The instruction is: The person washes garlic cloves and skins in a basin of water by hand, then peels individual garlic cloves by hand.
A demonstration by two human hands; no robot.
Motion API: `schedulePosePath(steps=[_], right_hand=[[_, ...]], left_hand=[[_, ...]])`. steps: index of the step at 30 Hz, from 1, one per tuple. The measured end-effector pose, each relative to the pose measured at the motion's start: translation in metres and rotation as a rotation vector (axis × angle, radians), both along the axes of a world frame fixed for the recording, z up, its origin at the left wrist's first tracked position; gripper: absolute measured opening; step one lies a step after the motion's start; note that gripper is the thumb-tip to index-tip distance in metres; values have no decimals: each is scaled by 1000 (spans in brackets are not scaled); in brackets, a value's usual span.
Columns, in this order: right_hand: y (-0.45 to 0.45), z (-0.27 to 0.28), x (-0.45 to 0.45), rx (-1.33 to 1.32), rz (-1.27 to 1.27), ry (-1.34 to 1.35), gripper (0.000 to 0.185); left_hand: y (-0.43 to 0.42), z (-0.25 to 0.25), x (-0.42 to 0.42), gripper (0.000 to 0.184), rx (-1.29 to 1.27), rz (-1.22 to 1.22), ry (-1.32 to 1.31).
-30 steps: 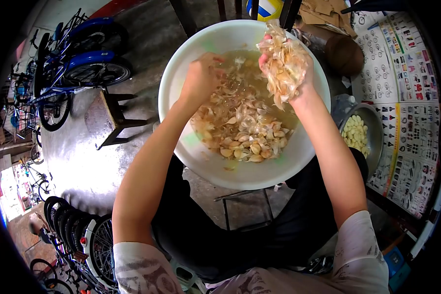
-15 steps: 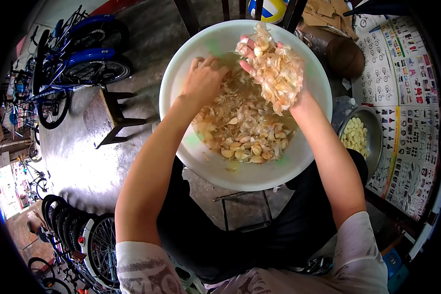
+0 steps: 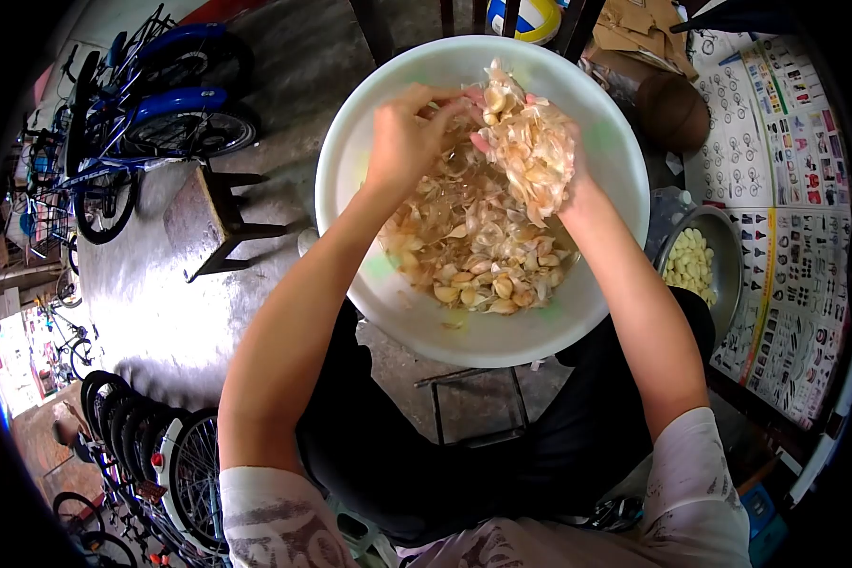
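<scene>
A large white basin (image 3: 350,104) between my knees holds cloudy water with garlic cloves (image 3: 502,287) and loose papery skins floating in it. Cupped above the far right of the basin, my right hand (image 3: 578,186) carries a heap of wet garlic skins (image 3: 537,156); a clove shows near the top and most of the palm is hidden. My left hand (image 3: 407,133) is raised over the water, its curled fingers meeting the left edge of that heap. What those fingertips pinch, if anything, is hidden.
A metal bowl of peeled garlic cloves (image 3: 688,262) stands right of the basin. Beyond it, printed sheets (image 3: 767,208) cover a surface. A wooden stool (image 3: 204,222) and bicycles (image 3: 175,123) are on the left. A ball (image 3: 525,19) and cardboard (image 3: 639,33) lie at the back.
My left hand has risen from the water at the basin's left and moved right to the heap in my right hand. The right hand has shifted slightly, still holding the skins.
</scene>
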State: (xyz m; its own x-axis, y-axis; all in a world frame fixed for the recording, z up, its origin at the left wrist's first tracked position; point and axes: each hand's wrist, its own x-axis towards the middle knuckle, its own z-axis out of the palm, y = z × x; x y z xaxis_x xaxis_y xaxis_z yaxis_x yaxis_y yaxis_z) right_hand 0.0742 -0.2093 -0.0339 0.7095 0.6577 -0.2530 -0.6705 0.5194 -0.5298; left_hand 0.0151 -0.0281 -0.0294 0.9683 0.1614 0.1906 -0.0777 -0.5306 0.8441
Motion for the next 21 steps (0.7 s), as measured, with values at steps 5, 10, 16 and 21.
schedulePosePath(steps=[5, 10, 16, 21], right_hand=[[-4, -4, 4, 95, 49, 39, 47], [-4, -9, 5, 113, 52, 35, 45], [-2, -10, 1, 56, 75, 81, 42], [1, 1, -2, 23, 56, 38, 42]], left_hand=[[12, -13, 3, 25, -28, 171, 50], [-4, 3, 3, 26, 282, 47, -309], [-9, 11, 3, 24, 349, -76, -237], [-13, 14, 3, 17, 168, -84, -83]])
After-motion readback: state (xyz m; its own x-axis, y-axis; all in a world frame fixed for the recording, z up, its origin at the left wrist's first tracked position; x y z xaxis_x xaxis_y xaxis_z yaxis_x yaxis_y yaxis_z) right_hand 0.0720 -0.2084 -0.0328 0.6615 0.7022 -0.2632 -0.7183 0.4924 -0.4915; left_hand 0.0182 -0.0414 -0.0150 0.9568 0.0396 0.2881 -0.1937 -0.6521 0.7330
